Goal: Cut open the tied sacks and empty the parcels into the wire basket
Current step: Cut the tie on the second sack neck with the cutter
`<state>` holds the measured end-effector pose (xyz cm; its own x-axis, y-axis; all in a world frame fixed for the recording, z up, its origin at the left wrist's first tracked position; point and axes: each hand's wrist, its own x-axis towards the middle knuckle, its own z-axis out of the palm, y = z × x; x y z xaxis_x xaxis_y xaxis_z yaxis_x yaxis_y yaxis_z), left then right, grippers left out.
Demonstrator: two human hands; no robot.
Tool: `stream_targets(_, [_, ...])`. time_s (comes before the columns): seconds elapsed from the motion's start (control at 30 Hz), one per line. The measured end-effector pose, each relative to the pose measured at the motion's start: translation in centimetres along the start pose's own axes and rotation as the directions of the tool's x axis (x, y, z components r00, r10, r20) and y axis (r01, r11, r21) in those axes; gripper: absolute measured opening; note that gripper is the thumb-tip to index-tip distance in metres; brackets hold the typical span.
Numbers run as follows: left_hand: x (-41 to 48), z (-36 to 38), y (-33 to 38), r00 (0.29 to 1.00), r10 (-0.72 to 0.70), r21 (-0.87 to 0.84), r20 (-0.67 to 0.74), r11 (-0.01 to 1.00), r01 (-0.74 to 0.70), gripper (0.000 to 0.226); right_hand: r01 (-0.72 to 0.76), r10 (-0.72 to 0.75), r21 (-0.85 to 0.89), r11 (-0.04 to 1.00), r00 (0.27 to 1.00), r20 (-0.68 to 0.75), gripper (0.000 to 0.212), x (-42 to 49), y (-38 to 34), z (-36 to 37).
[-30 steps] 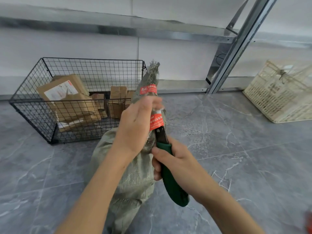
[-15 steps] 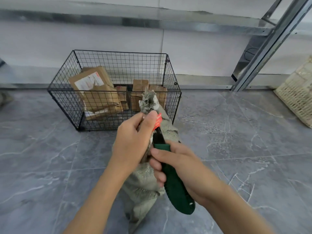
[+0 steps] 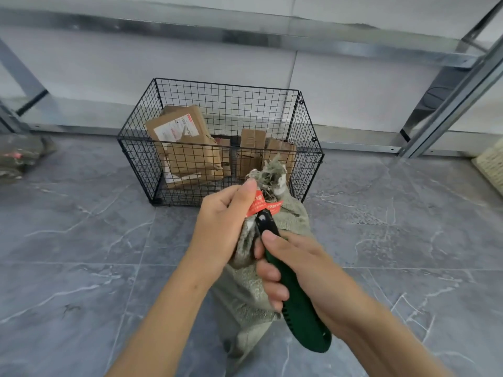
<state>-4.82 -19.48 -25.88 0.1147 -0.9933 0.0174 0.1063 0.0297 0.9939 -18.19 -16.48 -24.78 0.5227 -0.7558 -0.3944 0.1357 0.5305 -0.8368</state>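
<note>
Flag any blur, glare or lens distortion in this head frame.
Head view: soft light, no hard shadows or harsh glare; wide-angle bending bows the shelf rail; the spare sack at the left edge is smeared; at centre the wire basket, left hand on the held sack and right hand on the green cutter read clearly.

The basket is open on top, and parcels fill only its lower part, so the upper half is free. A shelf rail crosses above it with a wide gap between. The sack stands just before the basket's front right corner, its neck rising in front of the front wall. The left hand, right hand and cutter crowd that neck. Floor lies open on both sides, bounded by a second sack far left and a post and crate far right.
</note>
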Motion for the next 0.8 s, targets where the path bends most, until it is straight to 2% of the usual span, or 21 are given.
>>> stream_targets(0.1, [0.3,-0.2,-0.1,0.998,-0.037,-0.025,0.060,0.999,0.039,0.064,-0.016,0.017,-0.006,1.000,1.000,0.025,0.024,-0.1,0.0,-0.7])
stream_targets(0.23, [0.5,-0.4,-0.5,0.979,-0.126,-0.035,0.162,0.990,0.134,0.044,-0.050,0.050,-0.006,0.999,0.995,0.088,0.024,-0.3,-0.1,-1.8])
stream_targets(0.37, [0.6,-0.1,-0.4,0.953,-0.171,-0.073,0.251,0.978,0.195,0.042,-0.084,0.082,0.009,0.996,0.987,0.136,0.023,-0.4,-0.5,-2.9])
stream_targets(0.67, [0.7,-0.1,-0.3,0.908,-0.274,-0.067,0.316,0.948,0.310,0.034,-0.167,0.171,-0.036,0.985,0.964,0.203,0.022,-1.0,-1.4,-4.4])
stream_targets(0.8, [0.6,0.3,-0.3,0.911,-0.267,-0.097,0.314,0.946,0.310,0.041,-0.163,0.163,-0.013,0.987,0.969,0.188,0.022,-1.0,-1.3,-4.4])
